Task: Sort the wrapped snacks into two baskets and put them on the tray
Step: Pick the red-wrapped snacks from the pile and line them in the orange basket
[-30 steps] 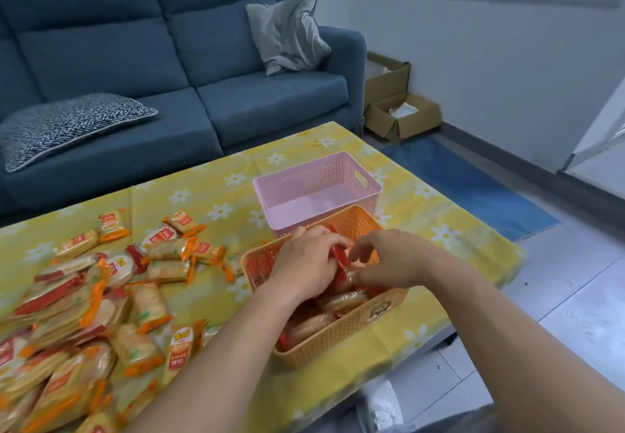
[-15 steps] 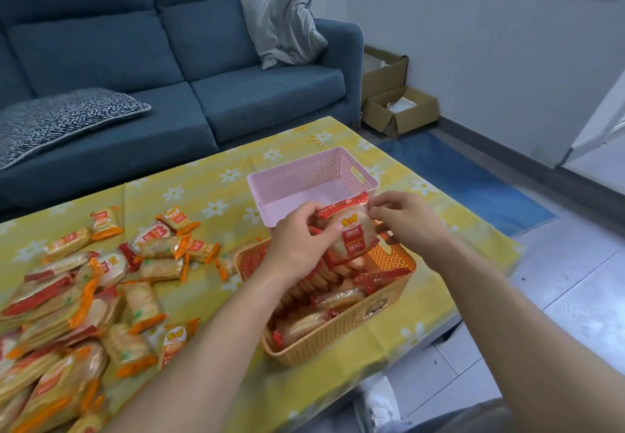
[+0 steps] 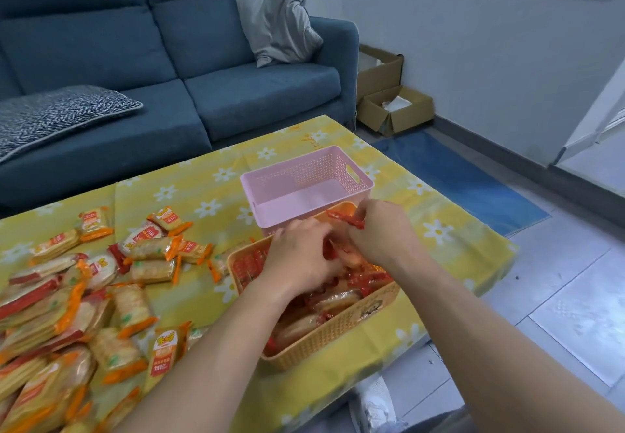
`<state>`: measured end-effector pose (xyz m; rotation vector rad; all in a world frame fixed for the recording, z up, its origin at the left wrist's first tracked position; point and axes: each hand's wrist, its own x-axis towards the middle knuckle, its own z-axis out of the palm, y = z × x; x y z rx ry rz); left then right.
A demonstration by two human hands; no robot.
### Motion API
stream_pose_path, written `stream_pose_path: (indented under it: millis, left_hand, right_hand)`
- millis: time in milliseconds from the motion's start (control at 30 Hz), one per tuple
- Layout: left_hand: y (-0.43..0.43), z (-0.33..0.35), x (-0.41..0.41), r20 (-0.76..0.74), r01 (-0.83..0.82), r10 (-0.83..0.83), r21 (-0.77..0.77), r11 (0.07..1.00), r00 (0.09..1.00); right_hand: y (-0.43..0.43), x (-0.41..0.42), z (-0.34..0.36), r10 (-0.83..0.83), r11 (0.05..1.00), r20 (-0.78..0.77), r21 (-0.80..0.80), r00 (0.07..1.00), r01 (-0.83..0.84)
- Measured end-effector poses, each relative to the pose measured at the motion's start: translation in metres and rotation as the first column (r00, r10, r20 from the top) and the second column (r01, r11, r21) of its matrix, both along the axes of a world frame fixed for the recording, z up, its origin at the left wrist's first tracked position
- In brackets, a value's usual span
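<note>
An orange basket [image 3: 338, 334] near the table's front edge holds several red-wrapped snacks [image 3: 338, 300]. Both hands are inside it at its far end. My left hand [image 3: 301, 256] has its fingers curled down among the red packs. My right hand [image 3: 385, 233] pinches one red-wrapped snack [image 3: 345, 219] by its crimped end just above the basket. Directly behind the orange basket and touching it stands a pink basket [image 3: 304, 195] with nothing in it. A heap of orange-wrapped and red-wrapped snacks [image 3: 84, 297] covers the table's left side. No tray is in view.
The low table carries a yellow flowered cloth [image 3: 439, 229]. A blue sofa [image 3: 169, 60] with cushions stands behind it. Cardboard boxes [image 3: 392, 108] and a blue mat [image 3: 456, 179] lie on the floor to the right. My shoe [image 3: 372, 402] shows below the table's edge.
The red pack held up between both hands half a second ago has come down into the orange basket. Both hands dropped with it and moved slightly right.
</note>
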<state>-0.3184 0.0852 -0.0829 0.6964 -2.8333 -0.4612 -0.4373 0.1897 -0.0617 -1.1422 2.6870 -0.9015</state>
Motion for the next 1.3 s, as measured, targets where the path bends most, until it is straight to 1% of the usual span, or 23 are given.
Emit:
stream_pose_path:
  millis: [33,67,100,200,267,333,400,500,567,633,700,767,833,900,967,1033,1067,1100,1167,1200,1233,1267,1300]
  left_hand:
    - [0.0,-0.002,0.0,0.077,0.031,-0.028,-0.042,0.999,0.997]
    - [0.0,-0.005,0.0,0.089,0.054,-0.048,-0.059,0.997,0.995]
    - [0.0,-0.006,-0.001,0.063,0.065,-0.062,-0.047,0.997,0.996]
    - [-0.003,-0.002,0.006,-0.131,0.04,-0.029,0.081,0.996,0.991]
    - [-0.005,0.0,0.014,-0.236,0.032,-0.017,0.06,0.998,0.972]
    - [-0.001,0.003,0.02,-0.227,0.064,-0.041,0.093,0.994,0.973]
    - [0.007,0.005,0.022,-0.141,0.104,-0.078,0.186,0.977,0.987]
    - [0.018,-0.001,0.016,-0.044,0.101,-0.095,0.173,0.98,0.994]
    - [0.024,-0.006,0.014,-0.027,0.081,-0.079,0.127,0.989,0.997]
    - [0.025,-0.005,0.016,-0.08,0.057,-0.044,0.167,0.984,0.996]
    - [0.019,0.002,0.017,-0.206,0.035,0.03,0.306,0.951,0.978]
    - [0.009,0.011,0.02,-0.306,0.015,0.136,0.446,0.895,0.942]
    - [0.002,0.019,0.023,-0.335,-0.007,0.217,0.53,0.848,0.917]
    - [0.0,0.022,0.023,-0.337,-0.01,0.247,0.574,0.819,0.909]
    - [0.0,0.023,0.019,-0.352,-0.001,0.296,0.642,0.767,0.888]
    - [0.0,0.021,0.012,-0.361,0.011,0.353,0.713,0.701,0.863]
    - [-0.001,0.019,0.008,-0.37,0.011,0.37,0.719,0.694,0.852]
    - [-0.003,0.016,0.004,-0.387,-0.009,0.367,0.677,0.736,0.846]
    - [-0.008,0.012,-0.002,-0.379,-0.062,0.254,0.451,0.89,0.89]
    - [-0.01,0.009,-0.006,-0.298,-0.069,0.162,0.301,0.951,0.941]
    - [-0.01,0.006,-0.009,-0.158,-0.054,0.081,0.167,0.984,0.984]
    - [-0.009,0.004,-0.011,0.016,-0.036,0.035,0.055,0.998,0.999]
    - [-0.007,0.0,-0.013,0.16,-0.019,0.024,-0.033,0.999,0.987]
  right_hand:
    - [-0.002,0.002,-0.005,-0.007,1.0,-0.023,-0.011,1.0,0.007]
    - [-0.004,0.005,-0.009,-0.006,1.0,-0.031,-0.007,0.999,0.006]
    - [-0.005,0.007,-0.013,0.002,1.0,-0.028,0.011,1.0,-0.002]
    - [-0.008,0.01,-0.014,0.038,0.992,-0.006,0.12,0.999,-0.037]
    - [-0.009,0.006,-0.007,0.092,0.972,0.052,0.211,0.994,-0.101]
    - [-0.006,0.001,0.0,0.123,0.959,0.145,0.237,0.982,-0.156]
    - [-0.001,-0.005,0.005,0.107,0.967,0.19,0.21,0.976,-0.147]
    - [0.008,-0.012,0.011,0.045,0.993,0.21,0.096,0.977,-0.066]
    - [0.011,-0.015,0.014,0.031,0.999,0.248,0.024,0.968,-0.038]
    - [0.018,-0.017,0.017,0.054,0.999,0.288,-0.017,0.956,-0.051]
    - [0.023,-0.019,0.024,0.126,0.992,0.312,-0.042,0.942,-0.118]
    - [0.027,-0.02,0.029,0.231,0.973,0.366,-0.069,0.902,-0.221]
    - [0.03,-0.018,0.031,0.306,0.951,0.443,-0.099,0.842,-0.294]
    - [0.031,-0.016,0.031,0.336,0.941,0.471,-0.126,0.816,-0.314]
    - [0.03,-0.015,0.031,0.331,0.943,0.439,-0.14,0.835,-0.301]
    - [0.029,-0.017,0.031,0.28,0.959,0.337,-0.136,0.899,-0.248]
    - [0.029,-0.019,0.031,0.222,0.972,0.278,-0.139,0.935,-0.189]
    - [0.029,-0.021,0.031,0.146,0.982,0.227,-0.149,0.963,-0.114]
    - [0.027,-0.025,0.028,0.009,0.987,0.162,-0.159,0.987,0.017]
    - [0.026,-0.025,0.025,-0.024,0.987,0.149,-0.153,0.989,0.047]
    - [0.024,-0.023,0.022,-0.032,0.988,0.14,-0.145,0.99,0.053]
    - [0.021,-0.02,0.017,-0.029,0.99,0.119,-0.131,0.992,0.044]
    - [0.018,-0.017,0.012,-0.028,0.994,0.077,-0.104,0.997,0.036]
